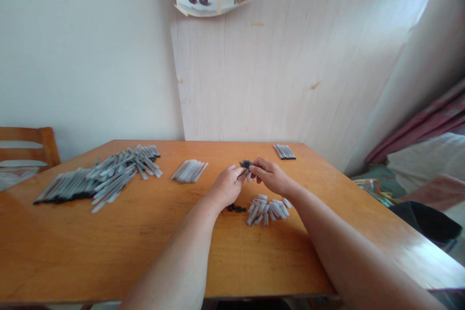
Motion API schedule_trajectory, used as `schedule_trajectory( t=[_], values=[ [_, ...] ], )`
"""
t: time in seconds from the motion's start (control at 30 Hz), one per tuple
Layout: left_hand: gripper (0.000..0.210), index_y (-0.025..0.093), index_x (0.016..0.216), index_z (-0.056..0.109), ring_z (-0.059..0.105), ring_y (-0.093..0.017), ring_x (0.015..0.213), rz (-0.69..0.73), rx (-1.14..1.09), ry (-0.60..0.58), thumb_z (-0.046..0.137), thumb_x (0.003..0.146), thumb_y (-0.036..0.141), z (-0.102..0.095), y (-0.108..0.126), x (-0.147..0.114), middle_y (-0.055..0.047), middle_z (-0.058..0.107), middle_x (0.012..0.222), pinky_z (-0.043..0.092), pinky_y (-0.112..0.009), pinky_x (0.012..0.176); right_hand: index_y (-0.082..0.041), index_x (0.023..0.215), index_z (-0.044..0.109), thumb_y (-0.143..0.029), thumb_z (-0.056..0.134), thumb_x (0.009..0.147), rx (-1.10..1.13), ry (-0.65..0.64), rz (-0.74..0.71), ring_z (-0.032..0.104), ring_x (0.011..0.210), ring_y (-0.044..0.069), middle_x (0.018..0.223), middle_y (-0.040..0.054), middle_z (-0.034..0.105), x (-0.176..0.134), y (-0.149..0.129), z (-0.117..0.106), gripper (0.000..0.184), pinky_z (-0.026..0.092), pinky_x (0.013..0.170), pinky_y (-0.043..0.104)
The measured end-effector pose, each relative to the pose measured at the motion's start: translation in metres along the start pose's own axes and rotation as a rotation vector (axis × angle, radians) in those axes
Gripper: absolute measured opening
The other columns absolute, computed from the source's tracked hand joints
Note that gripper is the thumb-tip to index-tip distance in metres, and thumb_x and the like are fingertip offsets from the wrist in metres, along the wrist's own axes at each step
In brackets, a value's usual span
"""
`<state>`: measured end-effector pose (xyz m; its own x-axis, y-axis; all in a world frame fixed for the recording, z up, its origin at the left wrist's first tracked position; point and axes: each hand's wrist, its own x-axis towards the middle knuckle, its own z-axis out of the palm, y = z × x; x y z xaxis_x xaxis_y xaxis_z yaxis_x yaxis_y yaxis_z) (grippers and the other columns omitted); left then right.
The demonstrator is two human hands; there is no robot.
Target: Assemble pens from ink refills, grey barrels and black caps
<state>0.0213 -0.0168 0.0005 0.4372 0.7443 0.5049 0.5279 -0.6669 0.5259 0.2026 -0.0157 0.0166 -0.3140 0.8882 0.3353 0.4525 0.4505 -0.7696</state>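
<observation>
My left hand (227,185) and my right hand (271,175) meet over the middle of the table, fingertips closed together. What they pinch between them is too small and too covered to name. Just at their fingertips shows a cluster of small black parts (246,163); I cannot tell whether it is held or lies behind them. Several short whitish translucent pieces, like pen caps (267,209), are heaped below my right hand. A few loose black pieces (237,209) lie under my left wrist. Left of my hands is a row of slim whitish tubes (190,171).
The wooden table (174,261) stands against the wall. At its left lies a big pile of black-ended pen-like tubes (112,174). A small row of similar tubes (284,151) sits at the back right. A chair (27,144) is at the left, a black container (425,220) at the right.
</observation>
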Motion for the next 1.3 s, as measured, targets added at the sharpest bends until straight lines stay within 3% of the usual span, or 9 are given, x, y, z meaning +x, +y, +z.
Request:
schedule_trajectory(
  t=[0.1, 0.3, 0.53, 0.73, 0.9, 1.1, 1.3],
  values=[
    [0.029, 0.019, 0.099, 0.067, 0.059, -0.017, 0.088, 0.014, -0.010, -0.010, 0.041, 0.093, 0.030, 0.0007, 0.0009, -0.0003, -0.006, 0.063, 0.090, 0.045, -0.027, 0.078, -0.018, 0.074, 0.053, -0.041, 0.047, 0.088, -0.018, -0.014, 0.013, 0.052, 0.058, 0.011, 0.065, 0.0005, 0.058, 0.0002, 0.0012, 0.0018, 0.028, 0.039, 0.055, 0.023],
    [0.028, 0.020, 0.104, 0.066, 0.059, -0.018, 0.092, 0.001, -0.022, -0.023, 0.042, 0.093, 0.029, 0.0011, -0.0001, 0.0001, -0.007, 0.063, 0.093, 0.045, -0.028, 0.081, -0.019, 0.065, 0.050, -0.051, 0.033, 0.093, -0.070, -0.012, 0.012, 0.047, 0.051, 0.011, 0.055, -0.0009, 0.050, 0.0003, 0.0017, 0.0016, 0.046, 0.036, 0.053, 0.024],
    [0.027, 0.020, 0.102, 0.067, 0.059, -0.018, 0.090, -0.012, 0.001, -0.007, 0.044, 0.092, 0.028, 0.0011, -0.0004, 0.0002, -0.006, 0.063, 0.092, 0.045, -0.028, 0.079, -0.018, 0.072, 0.052, -0.045, 0.045, 0.089, -0.041, 0.003, 0.014, 0.049, 0.056, 0.011, 0.063, -0.0001, 0.055, -0.0005, 0.0005, -0.0019, 0.032, 0.038, 0.054, 0.023],
    [0.027, 0.019, 0.100, 0.067, 0.059, -0.018, 0.090, -0.002, -0.021, -0.021, 0.043, 0.092, 0.028, 0.0001, 0.0015, 0.0003, -0.007, 0.063, 0.091, 0.046, -0.028, 0.079, -0.019, 0.065, 0.049, -0.050, 0.034, 0.093, -0.069, -0.002, 0.005, 0.046, 0.051, 0.010, 0.054, -0.0014, 0.050, -0.0005, 0.0007, 0.0005, 0.044, 0.036, 0.053, 0.024],
    [0.027, 0.019, 0.097, 0.067, 0.059, -0.018, 0.088, -0.004, -0.002, -0.014, 0.043, 0.092, 0.029, 0.0008, 0.0012, 0.0001, -0.007, 0.063, 0.089, 0.046, -0.028, 0.078, -0.019, 0.069, 0.050, -0.049, 0.039, 0.091, -0.056, -0.042, -0.030, 0.047, 0.054, 0.011, 0.060, -0.0010, 0.052, -0.0008, -0.0007, -0.0002, 0.039, 0.036, 0.053, 0.023],
    [0.026, 0.019, 0.100, 0.067, 0.059, -0.018, 0.091, -0.003, 0.002, -0.005, 0.045, 0.091, 0.028, -0.0001, 0.0022, 0.0002, -0.007, 0.063, 0.090, 0.046, -0.028, 0.081, -0.020, 0.067, 0.048, -0.050, 0.034, 0.093, -0.107, -0.011, -0.041, 0.045, 0.055, 0.011, 0.057, -0.0021, 0.048, 0.0011, 0.0026, 0.0014, 0.043, 0.034, 0.055, 0.025],
    [0.028, 0.019, 0.099, 0.066, 0.059, -0.018, 0.092, -0.001, 0.000, -0.015, 0.042, 0.093, 0.032, 0.0016, 0.0025, 0.0004, -0.008, 0.064, 0.093, 0.046, -0.028, 0.080, -0.020, 0.067, 0.046, -0.045, 0.040, 0.092, -0.152, 0.021, -0.058, 0.046, 0.059, 0.012, 0.061, -0.0021, 0.048, 0.0001, 0.0010, 0.0006, 0.036, 0.033, 0.057, 0.025]
  ],
)
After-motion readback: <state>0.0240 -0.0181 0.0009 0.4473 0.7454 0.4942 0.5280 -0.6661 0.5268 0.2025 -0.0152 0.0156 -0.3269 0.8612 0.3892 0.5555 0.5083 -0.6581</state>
